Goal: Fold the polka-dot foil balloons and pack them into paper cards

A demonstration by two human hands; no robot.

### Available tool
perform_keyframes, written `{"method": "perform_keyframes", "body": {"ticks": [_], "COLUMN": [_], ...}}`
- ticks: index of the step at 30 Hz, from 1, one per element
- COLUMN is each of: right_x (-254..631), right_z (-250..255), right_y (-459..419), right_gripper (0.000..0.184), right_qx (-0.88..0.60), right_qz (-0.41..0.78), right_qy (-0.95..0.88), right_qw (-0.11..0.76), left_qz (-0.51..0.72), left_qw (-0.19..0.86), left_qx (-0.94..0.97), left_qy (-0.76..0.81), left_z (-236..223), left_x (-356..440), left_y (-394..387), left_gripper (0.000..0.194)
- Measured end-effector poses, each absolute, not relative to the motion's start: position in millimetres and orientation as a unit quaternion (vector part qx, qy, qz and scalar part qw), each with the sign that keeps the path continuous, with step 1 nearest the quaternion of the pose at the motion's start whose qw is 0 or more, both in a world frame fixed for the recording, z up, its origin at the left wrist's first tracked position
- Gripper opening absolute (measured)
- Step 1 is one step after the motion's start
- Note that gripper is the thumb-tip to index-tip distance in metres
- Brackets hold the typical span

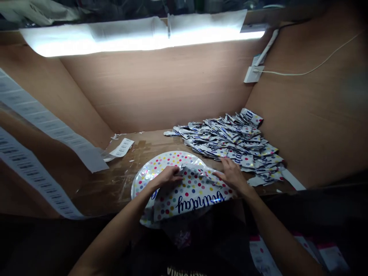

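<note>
White shiny foil, dotted in many colours and lettered in blue, is forming the flat balloon [198, 187] lying at the near edge of the table [115, 184], right in front of the person. A round dotted sheet [153, 165] is showing beneath; I cannot tell whether it is the same piece. The left hand [167, 177] is pinching the creased upper edge, its fingers curled nearly closed. The right hand [235, 177] is resting at the right side, thumb touching the foil, fingers spread apart from it, just beside the pile of folded foil [227, 142]. To my eye the balloon is looking featherlight and floppy, probably slippery, creasing easily and perhaps tearing under a nail. Flat fingertips should be gripping its edges, not the loose middle.
</note>
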State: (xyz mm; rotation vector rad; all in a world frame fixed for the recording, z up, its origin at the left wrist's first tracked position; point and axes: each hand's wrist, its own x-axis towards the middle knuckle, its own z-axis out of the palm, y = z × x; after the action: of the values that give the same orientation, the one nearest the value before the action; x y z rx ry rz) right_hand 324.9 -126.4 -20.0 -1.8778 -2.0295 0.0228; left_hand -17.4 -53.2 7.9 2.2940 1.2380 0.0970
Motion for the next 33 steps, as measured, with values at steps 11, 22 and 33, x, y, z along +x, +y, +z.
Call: {"method": "perform_keyframes", "body": {"ticks": [11, 22, 33], "right_x": [290, 267, 245], "right_z": [73, -76, -63], "right_y": [-110, -188, -155], "right_gripper": [0.020, 0.031, 0.031], "right_qx": [-0.366, -0.462, -0.673], "right_qz": [0.217, 0.048, 0.021], "right_qy": [-0.857, -0.862, -0.734], "right_qw": [0.290, 0.202, 0.084], "left_qz": [0.265, 0.112, -0.050], "left_qw": [0.009, 0.097, 0.258], "left_qx": [0.921, 0.896, 0.806], "left_qy": [0.286, 0.418, 0.531], "left_z": [85, -49, 15], "left_x": [-108, -121, -20], "left_y": [-115, -163, -52], "left_gripper": [0.017, 0.027, 0.051]}}
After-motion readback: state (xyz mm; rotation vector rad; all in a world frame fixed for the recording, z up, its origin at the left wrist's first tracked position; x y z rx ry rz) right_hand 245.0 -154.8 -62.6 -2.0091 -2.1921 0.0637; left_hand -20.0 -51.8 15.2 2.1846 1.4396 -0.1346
